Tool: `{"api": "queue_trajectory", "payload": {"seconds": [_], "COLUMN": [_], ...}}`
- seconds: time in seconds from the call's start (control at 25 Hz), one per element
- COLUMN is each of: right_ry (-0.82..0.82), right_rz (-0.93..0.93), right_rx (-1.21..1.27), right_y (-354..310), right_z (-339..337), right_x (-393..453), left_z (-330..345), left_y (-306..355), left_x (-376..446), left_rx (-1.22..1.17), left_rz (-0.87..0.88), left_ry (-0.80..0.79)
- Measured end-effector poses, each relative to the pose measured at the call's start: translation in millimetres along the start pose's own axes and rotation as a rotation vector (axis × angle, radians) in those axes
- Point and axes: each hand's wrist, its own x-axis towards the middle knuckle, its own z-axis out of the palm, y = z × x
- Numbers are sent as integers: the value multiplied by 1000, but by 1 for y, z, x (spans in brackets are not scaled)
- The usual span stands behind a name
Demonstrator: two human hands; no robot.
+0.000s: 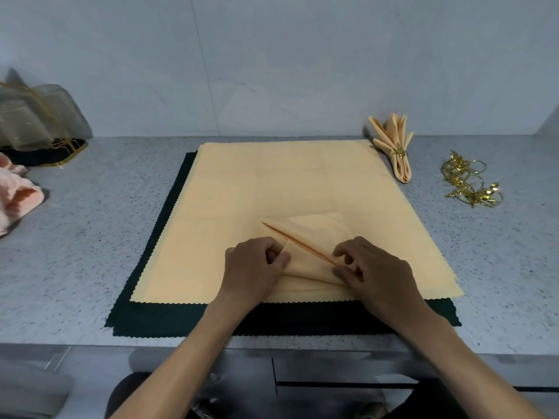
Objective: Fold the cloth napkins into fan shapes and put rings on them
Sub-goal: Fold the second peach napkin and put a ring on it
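Peach cloth napkin [305, 237] sits half-pleated atop the flat peach stack on the speckled grey table [75, 252], both hands' fingers pinching its ridge so the pleat holds; gold rings [470, 182] wait nearby, probably for after.

Speckled counter [75, 267] bears dark cloths [181, 319], seemingly stacked.
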Motion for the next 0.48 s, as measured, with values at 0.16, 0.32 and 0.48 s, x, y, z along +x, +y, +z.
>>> {"api": "queue_trajectory", "payload": {"seconds": [0.16, 0.32, 0.48], "right_ry": [22, 105, 57], "right_rz": [-34, -240, -391], "right_rx": [-130, -315, -489], "right_y": [1, 4, 10], "right_z": [6, 9, -3], "right_x": [0, -4, -2], "left_z": [1, 6, 12], "left_y": [3, 9, 25], "left_x": [-2, -5, -17], "left_rx": [-46, 376, 419], "left_rz": [22, 236, 230], "left_ry": [47, 115, -3]}}
